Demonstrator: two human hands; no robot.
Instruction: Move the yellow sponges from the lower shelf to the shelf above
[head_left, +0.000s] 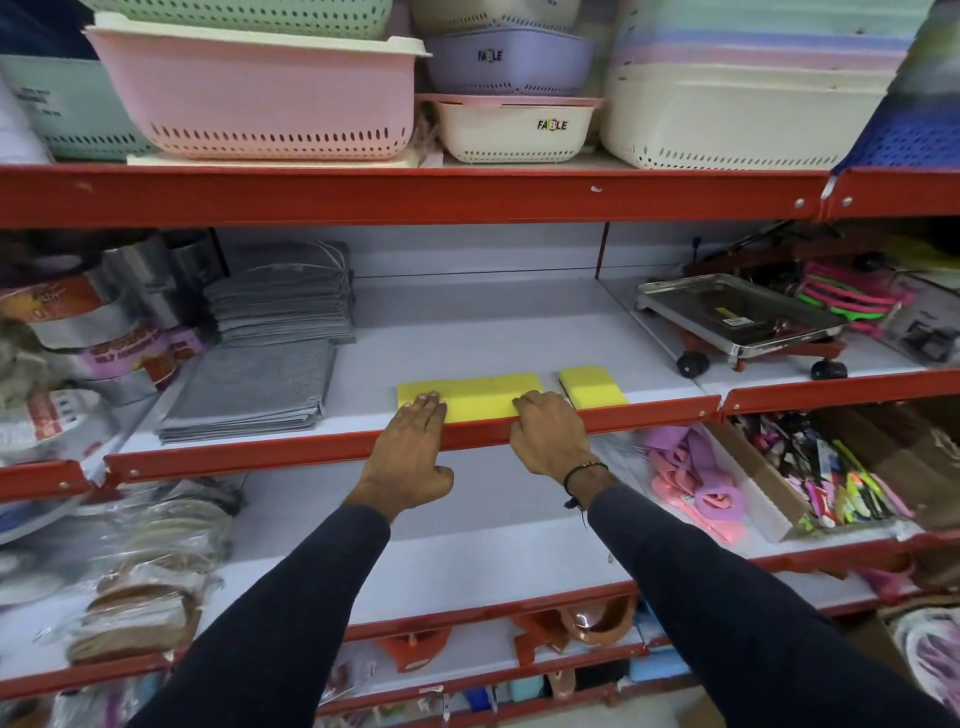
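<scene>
A row of yellow sponges (475, 397) lies at the front of the middle shelf (467, 322), just behind its red lip. My left hand (413, 441) rests flat on the row's left end, fingers stretched out and thumb below the lip. My right hand (548, 431) has its fingers curled down onto the row's right end; the fingertips are hidden. One more yellow sponge (592, 385) with a dark underside lies apart, just right of my right hand. The lower shelf (467, 545) under my arms shows bare white board.
Stacked grey cloths (249, 384) lie left of the sponges, with foil packets (78, 353) further left. A steel trolley tray (737, 317) stands to the right. Plastic baskets (260, 93) fill the top shelf. Pink items (691, 483) and a box of pens (831, 478) sit lower right.
</scene>
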